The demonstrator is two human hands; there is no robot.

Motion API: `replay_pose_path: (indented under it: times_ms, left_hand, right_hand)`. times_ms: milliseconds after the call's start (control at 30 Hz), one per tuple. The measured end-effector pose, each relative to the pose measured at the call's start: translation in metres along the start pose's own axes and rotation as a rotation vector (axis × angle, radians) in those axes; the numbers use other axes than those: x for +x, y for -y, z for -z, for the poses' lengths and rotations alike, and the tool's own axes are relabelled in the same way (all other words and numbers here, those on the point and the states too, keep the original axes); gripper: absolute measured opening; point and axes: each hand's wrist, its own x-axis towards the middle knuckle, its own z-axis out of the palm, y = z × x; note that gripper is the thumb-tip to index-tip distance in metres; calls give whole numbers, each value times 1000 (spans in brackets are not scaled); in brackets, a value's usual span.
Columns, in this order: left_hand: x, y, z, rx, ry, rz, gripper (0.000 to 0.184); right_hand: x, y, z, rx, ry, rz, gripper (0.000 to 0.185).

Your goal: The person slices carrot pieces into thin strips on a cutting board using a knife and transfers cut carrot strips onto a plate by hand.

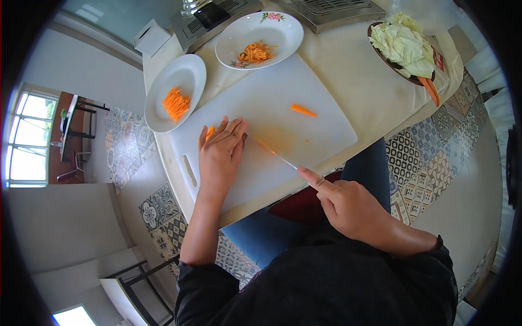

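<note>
My right hand [353,209] is closed around a knife [288,162], its handle hidden in my palm and the index finger stretched along the top. The thin blade points left over the white cutting board [321,117], with an orange sliver along its tip. My left hand [220,152] lies over the board's left part with the fingers stretched out. Partly covered by those fingers is an orange carrot piece [210,132]; how much lies underneath is hidden. Another carrot piece [303,111] rests on the board to the right.
An oval white plate [157,118] carries carrot shreds [176,104]. Behind the board, a flowered plate [231,41] holds more orange shreds [255,52]. A brown-rimmed dish [375,51] bears cabbage [405,46] and carrots [429,89] at right. Two stoves [331,13] stand at the back.
</note>
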Motion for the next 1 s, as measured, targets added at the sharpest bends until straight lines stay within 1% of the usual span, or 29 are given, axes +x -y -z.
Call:
replay_pose_path:
  times_ms: [133,233,300,333,400,433,533,567,600,667,700,800,900,1000]
  left_hand:
    - [1,0,-3,-15,-11,-1,33]
    - [1,3,-4,-79,18,-15,39]
    - [5,3,-4,-154,58,-34,44]
    - [6,4,-1,-113,55,-62,46]
    - [1,6,3,-35,57,-95,50]
    - [-1,5,6,-48,12,-71,49]
    - [-10,-2,19,-99,-124,14,45]
    - [-17,-6,21,-123,-175,52,42]
    - [-23,-10,20,-147,-223,90,40]
    - [-37,-21,13,-283,-327,187,34]
    - [-45,-27,9,-350,-375,240,32]
    - [-63,-38,-9,-474,-445,336,25]
    - [-70,-45,-19,-418,-440,302,22]
    - [-68,-49,-18,-394,-479,260,21]
  right_hand:
    - [3,0,3,90,-21,-5,60]
    - [5,-4,16,157,68,-78,61]
    - [10,-9,27,381,164,-253,58]
    - [12,-11,31,491,216,-342,57]
    - [11,-11,29,520,226,-376,57]
    - [10,-11,27,533,229,-393,58]
    - [-1,-9,20,464,155,-284,58]
    - [-5,-15,15,386,110,-192,59]
    - [-7,-13,15,336,79,-167,58]
    - [-9,-8,10,241,31,-121,58]
    - [-10,-11,5,250,-24,-69,57]
    - [-7,-21,-5,121,-216,154,61]
    - [-4,-27,-6,-5,-263,162,60]
    - [-5,-28,-6,-163,-282,136,57]
